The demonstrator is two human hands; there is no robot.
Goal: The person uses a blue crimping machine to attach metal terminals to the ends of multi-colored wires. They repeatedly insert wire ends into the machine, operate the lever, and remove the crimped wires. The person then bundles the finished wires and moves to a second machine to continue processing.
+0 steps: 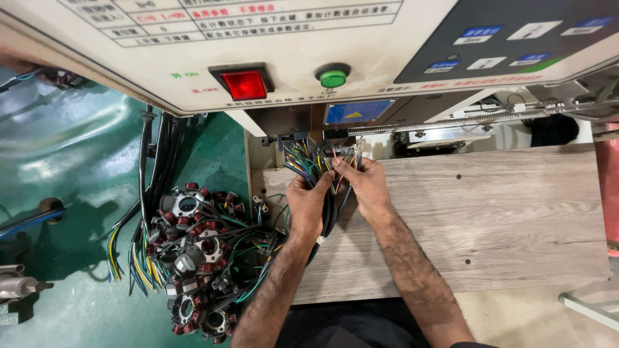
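Note:
My left hand point(305, 205) grips a black-sheathed wire harness point(330, 207) whose coloured wire ends point(308, 161) fan out just below a small fixture on the machine point(303, 136). My right hand point(364, 182) pinches a few of those loose wire ends between thumb and fingers, close beside the left hand. The harness cable runs down and left toward a heap of stator coils point(196, 258) with copper windings and coloured leads. Both hands are over the near left corner of a wood-grain tabletop point(490, 212).
A cream control panel point(271, 45) with a red rocker switch point(244, 84) and a green push button point(333, 78) overhangs the work area. A threaded rod point(438, 122) runs behind the table. Black cables point(147, 167) hang at left over a green floor point(71, 167).

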